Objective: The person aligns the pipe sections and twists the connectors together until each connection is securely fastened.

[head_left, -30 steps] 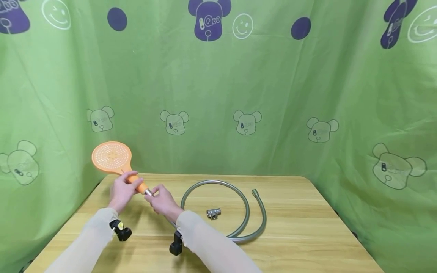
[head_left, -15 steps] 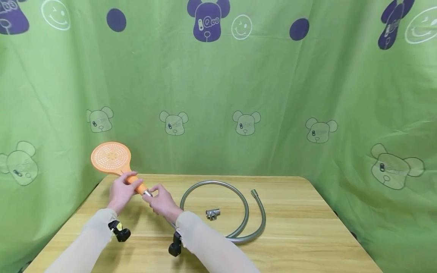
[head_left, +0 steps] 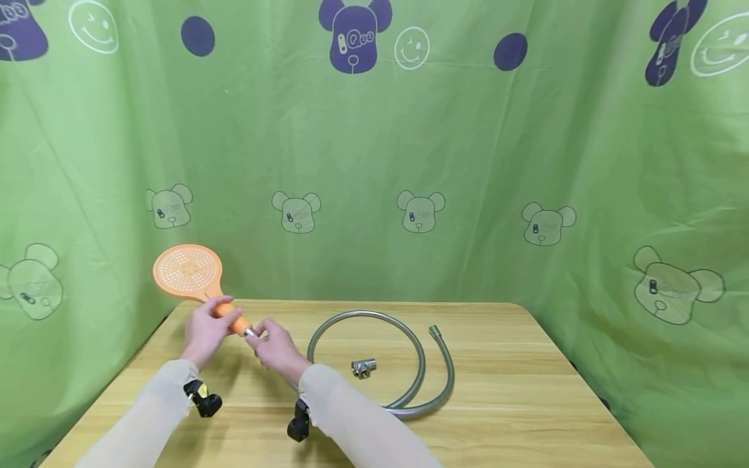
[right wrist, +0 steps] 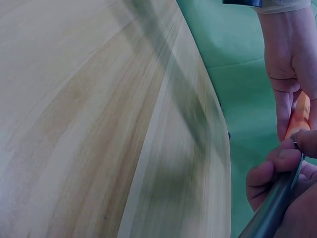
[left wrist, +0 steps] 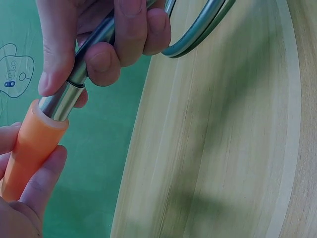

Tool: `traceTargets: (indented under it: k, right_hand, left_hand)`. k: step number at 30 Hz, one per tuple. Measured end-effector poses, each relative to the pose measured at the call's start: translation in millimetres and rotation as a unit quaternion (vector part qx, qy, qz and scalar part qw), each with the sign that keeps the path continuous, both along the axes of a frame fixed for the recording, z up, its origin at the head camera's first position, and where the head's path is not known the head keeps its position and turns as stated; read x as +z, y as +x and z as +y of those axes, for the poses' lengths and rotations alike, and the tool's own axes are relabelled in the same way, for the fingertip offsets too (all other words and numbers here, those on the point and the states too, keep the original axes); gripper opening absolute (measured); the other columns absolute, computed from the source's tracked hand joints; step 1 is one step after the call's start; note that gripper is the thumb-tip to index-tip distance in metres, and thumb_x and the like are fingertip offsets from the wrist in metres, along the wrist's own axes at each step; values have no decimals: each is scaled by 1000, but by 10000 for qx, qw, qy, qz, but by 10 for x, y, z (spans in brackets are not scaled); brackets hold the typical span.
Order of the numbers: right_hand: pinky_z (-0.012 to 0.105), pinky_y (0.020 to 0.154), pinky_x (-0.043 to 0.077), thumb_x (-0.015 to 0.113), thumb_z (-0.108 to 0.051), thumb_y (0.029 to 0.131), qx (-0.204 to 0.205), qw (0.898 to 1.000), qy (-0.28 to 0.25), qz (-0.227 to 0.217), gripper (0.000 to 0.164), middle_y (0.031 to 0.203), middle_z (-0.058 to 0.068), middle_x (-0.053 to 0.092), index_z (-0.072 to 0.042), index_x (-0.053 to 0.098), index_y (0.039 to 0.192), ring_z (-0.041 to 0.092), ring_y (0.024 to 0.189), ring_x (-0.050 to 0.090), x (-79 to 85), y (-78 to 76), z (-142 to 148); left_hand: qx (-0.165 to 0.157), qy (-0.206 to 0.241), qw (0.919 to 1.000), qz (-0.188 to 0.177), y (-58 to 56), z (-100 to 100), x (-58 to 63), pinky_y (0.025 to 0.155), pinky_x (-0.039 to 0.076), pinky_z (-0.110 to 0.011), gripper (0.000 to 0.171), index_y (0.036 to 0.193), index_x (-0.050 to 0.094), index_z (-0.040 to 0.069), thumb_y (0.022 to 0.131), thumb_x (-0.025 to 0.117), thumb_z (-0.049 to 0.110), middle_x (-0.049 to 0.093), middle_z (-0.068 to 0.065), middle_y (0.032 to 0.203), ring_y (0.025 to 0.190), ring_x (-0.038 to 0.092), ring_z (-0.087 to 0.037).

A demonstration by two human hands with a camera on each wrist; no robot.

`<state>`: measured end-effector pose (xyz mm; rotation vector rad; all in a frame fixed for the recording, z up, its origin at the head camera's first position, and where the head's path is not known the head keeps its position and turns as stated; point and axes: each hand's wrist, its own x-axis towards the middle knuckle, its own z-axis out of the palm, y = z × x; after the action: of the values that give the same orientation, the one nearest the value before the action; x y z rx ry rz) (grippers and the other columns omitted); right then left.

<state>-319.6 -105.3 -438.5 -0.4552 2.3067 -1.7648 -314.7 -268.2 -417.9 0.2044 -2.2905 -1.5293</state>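
Observation:
An orange shower head with a pale perforated face is held above the table's left side, tilted with its face up. My left hand grips its orange handle. At the handle's lower end, my right hand pinches the metal connector of a grey shower hose between thumb and fingers. The connector sits right at the handle's mouth in the left wrist view. From the right hand the hose runs down and loops across the table, its other end fitting lying free at the right.
A small metal tee valve lies inside the hose loop on the wooden table. Green printed curtains hang behind and at both sides. A black wrist camera is strapped to each forearm.
The right-hand fingers have shifted slightly around the metal connector at the handle's end. The left hand keeps its grip on the handle; the whole head view drifts slightly.

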Motion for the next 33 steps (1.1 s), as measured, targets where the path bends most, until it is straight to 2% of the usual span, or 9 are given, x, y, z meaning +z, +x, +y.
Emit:
traceTargets:
  k: [5, 9, 14, 29, 33]
  right_hand:
    - [23, 42, 34, 70, -28, 95, -185, 9998, 112, 35, 15, 67, -2, 57, -18, 58, 92, 10, 51, 44, -21, -6, -5]
    - [23, 43, 37, 74, -27, 92, -257, 9982, 341, 419, 21, 68, -2, 58, -16, 57, 96, 10, 52, 47, -46, -12, -17]
    - [23, 42, 37, 71, -24, 95, -279, 9959, 492, 704, 18, 69, -2, 57, -17, 54, 93, 9, 51, 46, -41, -3, -19]
    - [24, 42, 34, 67, -21, 96, -275, 9985, 240, 409, 18, 68, -1, 58, -17, 54, 84, 10, 50, 43, -39, -10, -28]
    - [23, 43, 35, 68, -20, 96, -257, 9988, 200, 374, 18, 69, 3, 62, -17, 56, 84, 10, 50, 44, -43, -34, -31]
  left_hand:
    - [4, -13, 10000, 19, 7, 7, 0, 76, 62, -27, 50, 141, 55, 5, 96, 70, 21, 59, -28, 131, 85, 71, -15]
    - [-20, 50, 10000, 30, 10, 10, 2, 75, 61, -24, 51, 141, 54, 4, 96, 70, 20, 59, -29, 131, 85, 71, -14]
    - [-24, 104, 9999, 16, 15, 16, 11, 74, 61, -23, 51, 141, 54, 4, 96, 70, 20, 58, -29, 131, 85, 71, -15]
    - [-100, 228, 9997, 27, -12, 14, -16, 75, 61, -23, 51, 141, 54, 3, 95, 70, 17, 57, -29, 132, 86, 70, -14]
    - [-113, 341, 9993, 56, -24, 0, -37, 76, 61, -23, 50, 142, 53, 2, 96, 69, 14, 57, -29, 132, 85, 69, -13]
